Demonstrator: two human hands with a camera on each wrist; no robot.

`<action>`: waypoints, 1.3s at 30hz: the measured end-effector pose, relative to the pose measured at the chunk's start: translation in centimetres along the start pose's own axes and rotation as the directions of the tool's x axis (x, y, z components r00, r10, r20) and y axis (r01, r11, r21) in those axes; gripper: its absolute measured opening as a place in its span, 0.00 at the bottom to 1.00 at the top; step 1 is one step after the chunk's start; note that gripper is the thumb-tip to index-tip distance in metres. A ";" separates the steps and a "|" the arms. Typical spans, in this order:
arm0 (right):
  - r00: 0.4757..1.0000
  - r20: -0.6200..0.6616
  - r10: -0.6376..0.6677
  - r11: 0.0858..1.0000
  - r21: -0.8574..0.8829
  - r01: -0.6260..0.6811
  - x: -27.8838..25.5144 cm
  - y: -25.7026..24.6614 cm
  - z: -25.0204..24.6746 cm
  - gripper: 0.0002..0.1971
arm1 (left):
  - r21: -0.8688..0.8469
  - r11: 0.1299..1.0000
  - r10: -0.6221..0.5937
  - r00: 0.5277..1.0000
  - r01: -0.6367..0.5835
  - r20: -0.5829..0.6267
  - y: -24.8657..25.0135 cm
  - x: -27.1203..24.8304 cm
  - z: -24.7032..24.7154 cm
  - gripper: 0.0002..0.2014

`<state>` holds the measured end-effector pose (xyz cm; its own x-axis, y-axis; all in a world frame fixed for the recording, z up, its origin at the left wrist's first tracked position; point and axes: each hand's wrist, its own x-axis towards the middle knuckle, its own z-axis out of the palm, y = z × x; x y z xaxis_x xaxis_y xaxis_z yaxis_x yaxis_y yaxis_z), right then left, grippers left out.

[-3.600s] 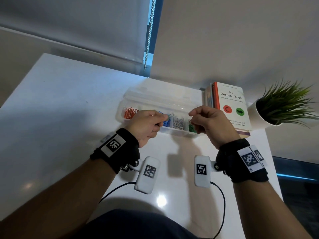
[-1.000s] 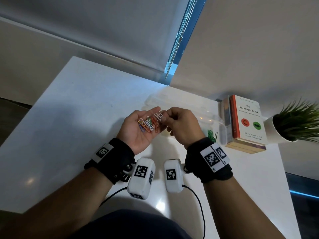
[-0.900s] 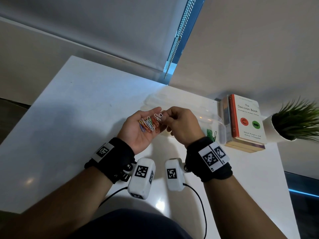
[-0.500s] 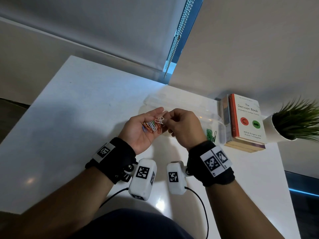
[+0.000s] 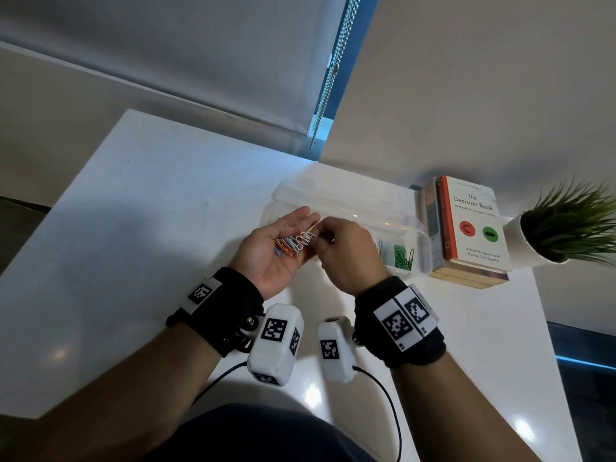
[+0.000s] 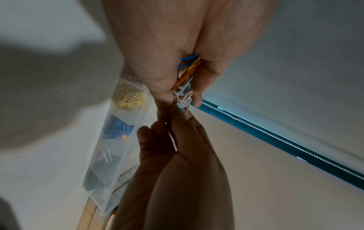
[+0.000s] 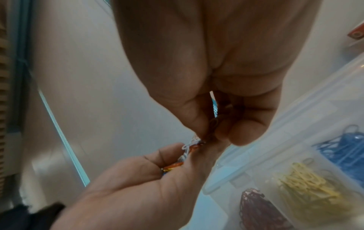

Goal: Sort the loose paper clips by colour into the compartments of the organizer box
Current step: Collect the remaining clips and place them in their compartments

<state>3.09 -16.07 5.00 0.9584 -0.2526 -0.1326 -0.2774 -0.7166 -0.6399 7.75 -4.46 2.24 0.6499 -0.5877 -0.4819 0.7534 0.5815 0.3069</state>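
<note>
My left hand (image 5: pixel 276 251) lies palm up in front of the organizer box (image 5: pixel 366 213) and holds a bunch of mixed paper clips (image 5: pixel 291 244). In the right wrist view its thumb (image 7: pixel 167 153) lies against the clips (image 7: pixel 186 151). My right hand (image 5: pixel 343 255) meets it from the right, thumb and forefinger pinching a white paper clip (image 5: pixel 305 240) at the bunch's edge. The clear box holds sorted clips: green (image 5: pixel 401 258), white (image 5: pixel 378 250), blue (image 6: pixel 118 127), yellow (image 6: pixel 130 98), dark red (image 7: pixel 258 207).
A stack of books (image 5: pixel 466 228) stands right of the box, with a potted plant (image 5: pixel 566 228) beyond it. The white table (image 5: pixel 133 228) ends at a wall behind, where a blind's bead chain (image 5: pixel 330 75) hangs. Cables run from both wrist cameras.
Both hands were over the box 3.6 s ago; now the left palm faces up with clips and the right hand picks at them. In the last second the clips have bunched tighter.
</note>
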 end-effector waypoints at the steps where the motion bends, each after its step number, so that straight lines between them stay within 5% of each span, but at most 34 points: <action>1: 1.000 0.010 0.009 0.999 0.032 -0.010 0.0 0.0 0.0 0.04 | -0.002 1.000 0.000 1.000 0.000 -0.002 0.0 0.0 0.0 0.17; 10: 0.998 0.016 0.059 0.991 0.119 -0.060 0.2 0.9 -0.3 0.06 | -0.033 0.999 -0.028 1.000 0.028 0.009 -0.2 0.1 0.1 0.16; 18: 0.978 -0.048 0.203 0.875 0.458 -0.160 -0.2 2.5 -3.4 0.06 | 0.046 0.998 -0.044 0.999 0.043 0.022 -0.5 0.3 0.1 0.15; 22: 0.941 -0.182 0.284 0.945 0.217 -0.243 0.9 6.3 -6.0 0.07 | 0.058 0.997 -0.050 0.998 0.049 0.026 -0.5 0.8 0.0 0.14; 27: 0.955 -0.114 0.272 0.943 -0.164 -0.288 1.5 7.8 -5.6 0.05 | 0.053 0.997 -0.052 0.998 0.050 0.046 -0.7 1.1 0.4 0.14; 35: 0.936 -0.116 0.333 0.901 -0.255 -0.352 1.7 8.3 -5.0 0.07 | 0.020 0.999 -0.050 0.997 0.049 0.055 -0.8 1.3 0.5 0.21; 39: 0.963 -0.222 0.152 0.959 -0.202 -0.198 0.6 5.8 -5.6 0.11 | 0.026 0.998 -0.060 0.996 0.058 0.063 -0.9 1.3 0.5 0.23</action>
<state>1.69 -24.02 5.48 0.8661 -0.4967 -0.0572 -0.4695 -0.7686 -0.4346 7.98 -5.99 1.77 0.6086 -0.6557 -0.4467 0.7924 0.5312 0.2998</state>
